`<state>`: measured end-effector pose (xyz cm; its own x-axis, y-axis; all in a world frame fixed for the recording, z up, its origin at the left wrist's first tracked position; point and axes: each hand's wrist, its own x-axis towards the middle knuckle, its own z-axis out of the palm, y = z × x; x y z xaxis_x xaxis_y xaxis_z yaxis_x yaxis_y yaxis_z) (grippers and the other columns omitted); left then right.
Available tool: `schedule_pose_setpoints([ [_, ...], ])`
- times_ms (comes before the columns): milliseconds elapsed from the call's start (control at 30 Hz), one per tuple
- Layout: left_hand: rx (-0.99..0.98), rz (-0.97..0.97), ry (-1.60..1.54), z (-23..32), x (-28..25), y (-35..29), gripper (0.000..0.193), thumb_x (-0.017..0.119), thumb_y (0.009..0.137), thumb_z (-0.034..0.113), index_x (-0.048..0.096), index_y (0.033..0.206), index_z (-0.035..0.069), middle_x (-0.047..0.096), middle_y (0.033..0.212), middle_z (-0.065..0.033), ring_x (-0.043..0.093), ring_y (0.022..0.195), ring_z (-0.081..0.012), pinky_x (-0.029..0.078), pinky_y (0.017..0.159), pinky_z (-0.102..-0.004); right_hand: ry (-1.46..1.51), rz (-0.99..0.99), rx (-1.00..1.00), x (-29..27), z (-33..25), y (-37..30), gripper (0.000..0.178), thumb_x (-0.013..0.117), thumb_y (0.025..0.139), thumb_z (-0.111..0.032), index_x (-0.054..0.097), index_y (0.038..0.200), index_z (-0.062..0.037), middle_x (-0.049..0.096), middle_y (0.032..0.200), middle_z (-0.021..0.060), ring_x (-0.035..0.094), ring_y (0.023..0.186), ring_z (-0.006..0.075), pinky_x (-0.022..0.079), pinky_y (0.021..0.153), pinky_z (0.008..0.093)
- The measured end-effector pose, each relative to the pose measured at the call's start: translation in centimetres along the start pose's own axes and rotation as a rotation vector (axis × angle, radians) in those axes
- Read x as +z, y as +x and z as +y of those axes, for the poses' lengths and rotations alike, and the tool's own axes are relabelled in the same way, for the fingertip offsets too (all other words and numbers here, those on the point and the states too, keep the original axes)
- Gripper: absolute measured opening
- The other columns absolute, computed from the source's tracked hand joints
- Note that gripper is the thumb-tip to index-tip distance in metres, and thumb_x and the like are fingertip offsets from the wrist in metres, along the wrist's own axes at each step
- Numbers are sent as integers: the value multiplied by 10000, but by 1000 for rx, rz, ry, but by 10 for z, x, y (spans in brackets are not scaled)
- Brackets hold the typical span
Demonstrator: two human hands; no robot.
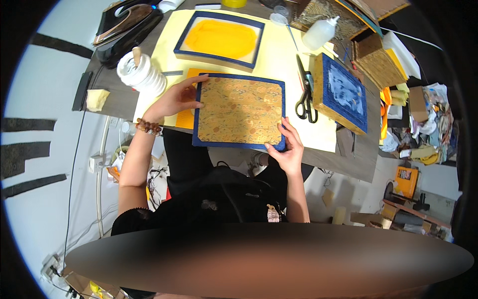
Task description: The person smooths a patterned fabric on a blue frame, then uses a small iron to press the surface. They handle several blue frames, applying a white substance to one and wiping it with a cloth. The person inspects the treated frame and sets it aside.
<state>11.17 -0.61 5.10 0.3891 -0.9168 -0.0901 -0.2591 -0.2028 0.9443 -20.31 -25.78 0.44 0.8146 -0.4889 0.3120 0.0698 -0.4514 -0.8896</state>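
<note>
Between my two hands is a box lid or flat panel (241, 110), covered in gold patterned fabric with a dark blue border. My left hand (178, 98) grips its left edge, thumb on the face and fingers toward the upper corner. At the lower right corner, my right hand (289, 148) holds it with thumb and fingers. The panel overhangs the table's front edge, and its underside is hidden. Beyond it lies a shallow blue-rimmed tray-like piece (179, 46) with a yellow inside. To the right stands a blue-topped box (343, 89) with whitish smears and gold sides.
Black-handled scissors (305, 102) lie right of the panel on yellow paper (322, 130). A white squeeze bottle (320, 34) stands far right. Left are a ribbed white container (141, 74), a pale sponge-like block (97, 99) and an iron (122, 22). Cluttered shelves fill the right side.
</note>
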Motion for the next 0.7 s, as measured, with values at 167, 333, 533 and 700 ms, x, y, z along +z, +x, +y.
schedule_pose_setpoints([
  [167, 57, 35, 24, -3, 2, 0, 757, 792, 874, 36, 453, 1543, 142, 607, 1348, -33, 611, 970, -124, 551, 903, -297, 14, 3, 7, 0, 0, 0, 588, 903, 707, -24, 672, 1244, 40, 561, 1444, 188, 443, 1453, 343, 446, 1151, 456],
  [333, 78, 34, 5, -3, 3, 1, 751, 791, 867, 31, 460, 1534, 131, 542, 1486, -22, 601, 968, -119, 554, 905, -291, 3, 0, -3, -1, 0, 0, 583, 900, 716, -33, 676, 1252, 21, 561, 1454, 186, 444, 1453, 342, 441, 1153, 452],
  [533, 41, 9, -12, -3, 2, 1, 763, 782, 861, 3, 457, 1540, 126, 488, 1544, -21, 571, 1006, -126, 531, 945, -296, 15, -54, 8, -3, 0, 1, 575, 849, 777, 20, 625, 1304, 62, 491, 1501, 201, 354, 1498, 348, 441, 1161, 462],
  [700, 50, 26, -66, -7, 3, 2, 724, 789, 858, 26, 495, 1511, 137, 493, 1552, 3, 575, 950, -110, 547, 895, -276, 55, -40, 35, -3, -3, 1, 601, 847, 774, 29, 605, 1324, 53, 498, 1488, 196, 362, 1496, 328, 432, 1170, 459],
])
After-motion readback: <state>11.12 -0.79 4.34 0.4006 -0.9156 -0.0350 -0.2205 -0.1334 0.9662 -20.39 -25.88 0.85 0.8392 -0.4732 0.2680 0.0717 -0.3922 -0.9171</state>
